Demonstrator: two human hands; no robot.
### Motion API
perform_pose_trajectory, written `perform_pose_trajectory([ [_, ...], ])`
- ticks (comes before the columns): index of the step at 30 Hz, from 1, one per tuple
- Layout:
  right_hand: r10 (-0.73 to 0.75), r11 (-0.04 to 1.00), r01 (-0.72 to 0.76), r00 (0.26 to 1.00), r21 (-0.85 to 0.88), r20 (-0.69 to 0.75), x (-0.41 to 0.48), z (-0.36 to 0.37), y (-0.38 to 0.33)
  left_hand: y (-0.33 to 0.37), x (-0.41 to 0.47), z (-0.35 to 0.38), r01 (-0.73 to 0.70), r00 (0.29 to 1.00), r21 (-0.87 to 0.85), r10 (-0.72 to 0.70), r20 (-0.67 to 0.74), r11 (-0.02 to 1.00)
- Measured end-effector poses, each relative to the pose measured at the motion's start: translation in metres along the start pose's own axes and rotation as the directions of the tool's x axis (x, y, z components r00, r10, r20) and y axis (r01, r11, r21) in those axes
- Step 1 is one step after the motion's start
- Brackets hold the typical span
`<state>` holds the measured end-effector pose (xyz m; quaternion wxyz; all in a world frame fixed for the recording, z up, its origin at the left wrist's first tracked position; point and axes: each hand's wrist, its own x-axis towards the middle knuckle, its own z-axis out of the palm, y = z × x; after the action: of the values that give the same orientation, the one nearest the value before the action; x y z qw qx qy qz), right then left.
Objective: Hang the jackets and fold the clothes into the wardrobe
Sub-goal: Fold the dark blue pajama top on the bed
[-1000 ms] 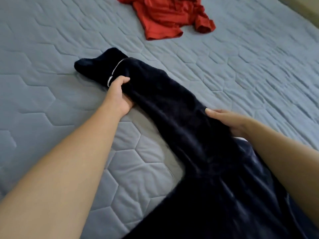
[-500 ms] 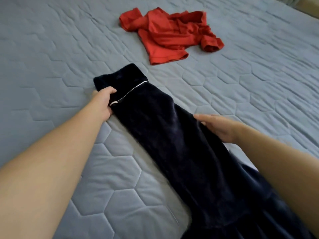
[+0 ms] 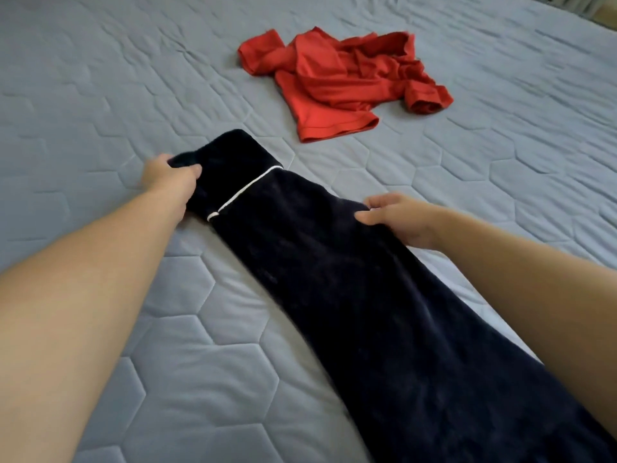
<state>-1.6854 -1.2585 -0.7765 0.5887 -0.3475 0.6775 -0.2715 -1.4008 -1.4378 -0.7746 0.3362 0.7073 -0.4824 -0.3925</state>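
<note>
left hand (image 3: 168, 178) slid to garment (image 3: 334, 279) edge

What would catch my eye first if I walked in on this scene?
A long dark navy velvety garment with white piping stretches across the grey-blue quilted bed cover, the left hand gripping its far end, the right hand pinching its edge. Beyond it lies a crumpled red shirt.

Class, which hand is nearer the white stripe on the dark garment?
Left. The left hand grips the cuff right beside the white stripe; the right hand pinches the dark garment further along.
</note>
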Motion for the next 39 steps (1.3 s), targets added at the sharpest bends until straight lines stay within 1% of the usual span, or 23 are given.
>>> perform_pose_trajectory([
  [3, -0.101, 0.957, 0.036, 0.971, -0.286, -0.215, 0.01, 0.019, 0.015, -0.022, 0.002, 0.002, 0.033, 0.999, 0.106, -0.034, 0.003, 0.994],
  [4, -0.129, 0.945, 0.039, 0.957, -0.326, -0.259, 0.01, 0.023, 0.017, -0.025, 0.001, 0.002, 0.048, 0.998, 0.113, -0.051, 0.02, 0.992],
  [7, -0.125, 0.922, -0.024, 0.926, -0.387, -0.355, 0.006, 0.031, 0.012, -0.021, -0.002, -0.004, 0.116, 0.989, -0.059, -0.11, 0.097, 0.992],
  [8, -0.16, 0.888, -0.066, 0.883, -0.455, -0.441, 0.004, 0.036, 0.007, -0.019, -0.007, -0.006, 0.168, 0.976, -0.182, -0.138, 0.166, 0.969],
  [10, -0.382, 0.789, -0.078, 0.715, -0.609, -0.586, -0.002, 0.054, -0.001, -0.019, -0.018, -0.012, 0.3, 0.926, -0.383, -0.171, 0.336, 0.873],
  [12, -0.639, 0.657, 0.083, 0.59, -0.75, -0.494, -0.005, 0.08, -0.013, -0.021, -0.029, -0.013, 0.394, 0.875, -0.443, -0.181, 0.449, 0.805],
  [13, -0.701, 0.577, 0.15, 0.596, -0.803, -0.392, -0.002, 0.091, -0.02, -0.021, -0.031, -0.012, 0.408, 0.866, -0.429, -0.193, 0.461, 0.806],
  [14, -0.714, 0.487, 0.185, 0.647, -0.853, -0.267, 0.005, 0.1, -0.025, -0.021, -0.032, -0.012, 0.409, 0.868, -0.404, -0.213, 0.448, 0.818],
  [16, -0.602, 0.335, 0.148, 0.793, -0.931, -0.09, 0.025, 0.109, -0.026, -0.023, -0.031, -0.007, 0.405, 0.884, -0.378, -0.252, 0.393, 0.833],
  [17, -0.529, 0.294, 0.103, 0.845, -0.95, -0.072, 0.035, 0.113, -0.022, -0.027, -0.029, -0.004, 0.399, 0.893, -0.38, -0.26, 0.367, 0.834],
  [19, -0.47, 0.289, 0.021, 0.874, -0.957, -0.123, 0.047, 0.115, -0.01, -0.033, -0.029, 0.002, 0.366, 0.918, -0.368, -0.267, 0.292, 0.855],
  [22, -0.558, 0.328, 0.027, 0.812, -0.944, -0.17, 0.036, 0.12, -0.004, -0.037, -0.033, 0.002, 0.321, 0.941, -0.349, -0.255, 0.221, 0.881],
  [25, -0.611, 0.383, 0.047, 0.761, -0.922, -0.216, -0.005, 0.107, 0.002, -0.025, -0.05, -0.005, 0.352, 0.914, -0.387, -0.224, 0.339, 0.852],
  [27, -0.586, 0.433, 0.002, 0.76, -0.901, -0.28, -0.047, 0.094, 0.02, -0.017, -0.068, -0.01, 0.402, 0.875, -0.405, -0.214, 0.433, 0.821],
  [30, -0.468, 0.558, -0.117, 0.774, -0.821, -0.428, -0.116, 0.086, 0.063, -0.019, -0.108, -0.014, 0.505, 0.791, -0.352, -0.26, 0.554, 0.788],
  [32, -0.364, 0.614, -0.214, 0.777, -0.76, -0.513, -0.156, 0.088, 0.092, -0.026, -0.14, -0.014, 0.546, 0.753, -0.277, -0.318, 0.576, 0.791],
  [33, -0.316, 0.628, -0.259, 0.777, -0.734, -0.545, -0.172, 0.09, 0.104, -0.029, -0.157, -0.013, 0.513, 0.777, -0.208, -0.347, 0.525, 0.833],
  [34, -0.272, 0.637, -0.304, 0.771, -0.708, -0.575, -0.185, 0.094, 0.116, -0.033, -0.174, -0.014, 0.385, 0.856, -0.073, -0.326, 0.401, 0.92],
  [35, -0.235, 0.642, -0.344, 0.762, -0.685, -0.603, -0.197, 0.097, 0.125, -0.034, -0.191, -0.015, 0.142, 0.954, 0.159, -0.178, 0.24, 0.977],
  [36, -0.199, 0.647, -0.382, 0.751, -0.66, -0.63, -0.207, 0.102, 0.133, -0.035, -0.21, -0.017, -0.167, 0.978, 0.378, 0.106, 0.177, 0.911],
  [37, -0.167, 0.655, -0.415, 0.736, -0.631, -0.657, -0.215, 0.108, 0.139, -0.033, -0.231, -0.019, -0.481, 0.877, 0.473, 0.407, 0.256, 0.738],
  [38, -0.144, 0.666, -0.438, 0.719, -0.604, -0.68, -0.221, 0.113, 0.144, -0.03, -0.251, -0.017, -0.712, 0.701, 0.439, 0.591, 0.4, 0.547],
  [39, -0.124, 0.678, -0.455, 0.704, -0.578, -0.7, -0.225, 0.118, 0.148, -0.029, -0.269, -0.01, -0.857, 0.516, 0.348, 0.652, 0.556, 0.381],
])
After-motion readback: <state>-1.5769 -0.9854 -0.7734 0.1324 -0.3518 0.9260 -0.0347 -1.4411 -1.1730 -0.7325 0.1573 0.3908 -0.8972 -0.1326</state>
